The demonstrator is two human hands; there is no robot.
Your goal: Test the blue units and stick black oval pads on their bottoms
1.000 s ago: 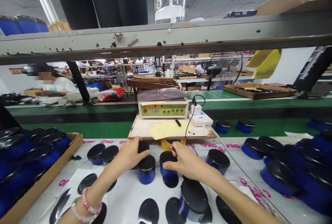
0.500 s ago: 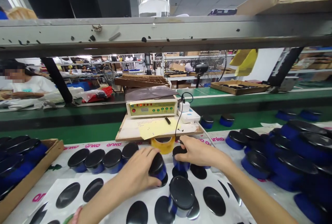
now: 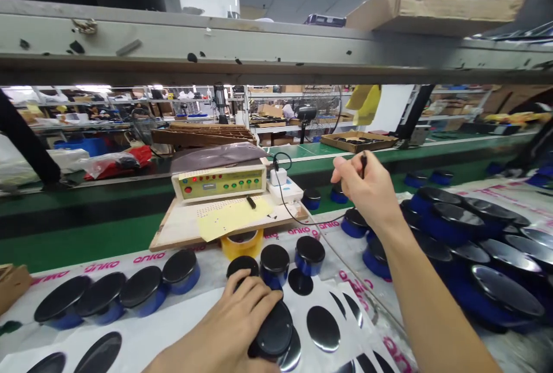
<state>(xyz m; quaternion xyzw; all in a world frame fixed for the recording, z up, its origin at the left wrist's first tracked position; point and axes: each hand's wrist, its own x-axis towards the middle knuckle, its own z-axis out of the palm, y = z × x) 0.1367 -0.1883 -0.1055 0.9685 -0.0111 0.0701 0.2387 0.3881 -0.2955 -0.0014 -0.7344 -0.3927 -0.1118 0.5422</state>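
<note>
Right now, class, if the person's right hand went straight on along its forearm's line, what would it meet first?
Probably the shallow cardboard tray, which appears just beyond the right hand. With one view, depth is unclear, so it might pass over the tray.

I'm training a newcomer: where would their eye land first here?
Probably the heap of black-topped blue tubs at right. Next, the right hand's grip, holding a dark slim object in front of the green belt; then the control box left of centre, its red light lit.
</note>
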